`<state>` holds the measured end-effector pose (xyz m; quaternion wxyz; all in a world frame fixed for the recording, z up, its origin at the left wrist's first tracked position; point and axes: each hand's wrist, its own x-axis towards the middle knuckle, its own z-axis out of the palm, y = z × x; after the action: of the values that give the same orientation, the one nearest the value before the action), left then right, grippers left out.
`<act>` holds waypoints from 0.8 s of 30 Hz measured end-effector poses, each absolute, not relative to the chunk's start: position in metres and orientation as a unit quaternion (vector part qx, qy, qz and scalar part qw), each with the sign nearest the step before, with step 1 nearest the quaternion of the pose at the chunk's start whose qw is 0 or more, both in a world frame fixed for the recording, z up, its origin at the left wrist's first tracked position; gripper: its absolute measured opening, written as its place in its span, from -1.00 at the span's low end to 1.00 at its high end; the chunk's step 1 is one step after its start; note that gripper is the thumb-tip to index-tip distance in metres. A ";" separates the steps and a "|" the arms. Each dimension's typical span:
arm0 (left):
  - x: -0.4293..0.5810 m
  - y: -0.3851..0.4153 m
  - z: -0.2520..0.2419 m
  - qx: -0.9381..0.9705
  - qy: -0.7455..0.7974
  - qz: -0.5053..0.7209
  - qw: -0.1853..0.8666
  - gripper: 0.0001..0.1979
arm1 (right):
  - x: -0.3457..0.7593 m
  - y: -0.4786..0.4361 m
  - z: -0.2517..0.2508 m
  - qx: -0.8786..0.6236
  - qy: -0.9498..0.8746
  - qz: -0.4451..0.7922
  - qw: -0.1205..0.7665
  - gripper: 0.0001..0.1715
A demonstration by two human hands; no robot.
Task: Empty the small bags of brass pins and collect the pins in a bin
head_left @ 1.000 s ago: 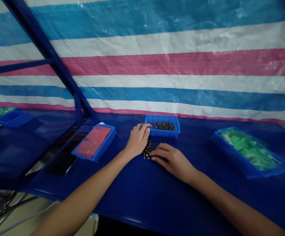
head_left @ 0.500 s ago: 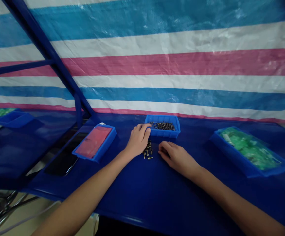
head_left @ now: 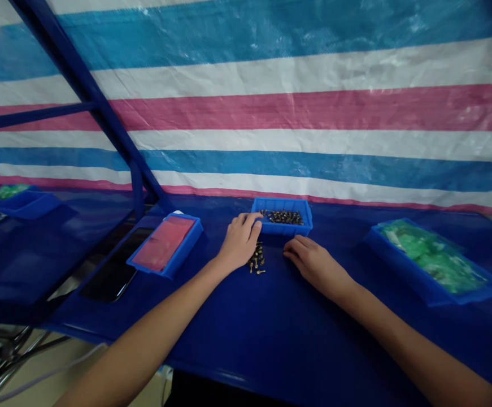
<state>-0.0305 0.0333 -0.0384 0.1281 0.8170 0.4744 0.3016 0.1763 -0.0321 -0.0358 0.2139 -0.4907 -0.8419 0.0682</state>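
Note:
My left hand [head_left: 241, 240] lies with fingers stretched out at the near left corner of a blue plastic bin [head_left: 283, 228]; the forefinger reaches over its rim. Inside the bin is a heap of small dark screw-like parts [head_left: 286, 217]. More of these, with brass-coloured shanks, form a loose pile [head_left: 257, 260] on the table beside my left palm, which hides part of it. To the right of the pile, my right hand [head_left: 313, 264] hovers low or rests on the table, fingers curled together. Whatever may be between its fingertips is hidden.
On the blue table [head_left: 237, 328], a bin with a red sheet or packet [head_left: 165, 244] stands left, beside a black phone [head_left: 112, 277]. Another bin [head_left: 423, 282] holds green plastic bags at the right. A blue metal frame [head_left: 114, 124] and striped sheeting [head_left: 313, 107] stand behind.
My right hand has drawn slightly to the right, away from the pile, its fingers closer together. My left hand stays at the bin's corner. The view has shifted slightly.

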 end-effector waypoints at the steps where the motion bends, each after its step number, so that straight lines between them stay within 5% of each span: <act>1: -0.031 0.033 -0.038 0.817 0.474 0.302 0.128 -0.62 | 0.177 -0.032 -0.036 -0.490 -0.844 0.064 0.209 -0.87; 9: -0.030 0.033 -0.039 0.817 0.476 0.302 0.126 -0.62 | 0.183 -0.033 -0.036 -0.471 -0.840 0.083 0.254 -0.95; 17: -0.030 0.034 -0.040 0.817 0.475 0.302 0.129 -0.61 | 0.186 -0.032 -0.040 -0.472 -0.801 0.163 0.330 -0.84; 24: -0.031 0.034 -0.038 0.819 0.473 0.298 0.128 -0.60 | 0.183 -0.037 -0.034 -0.388 -0.831 0.042 0.395 -0.86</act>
<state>-0.0307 0.0336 -0.0384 0.1283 0.8191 0.4728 0.2984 0.1832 -0.0371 -0.0339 0.3953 -0.3882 -0.8314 0.0419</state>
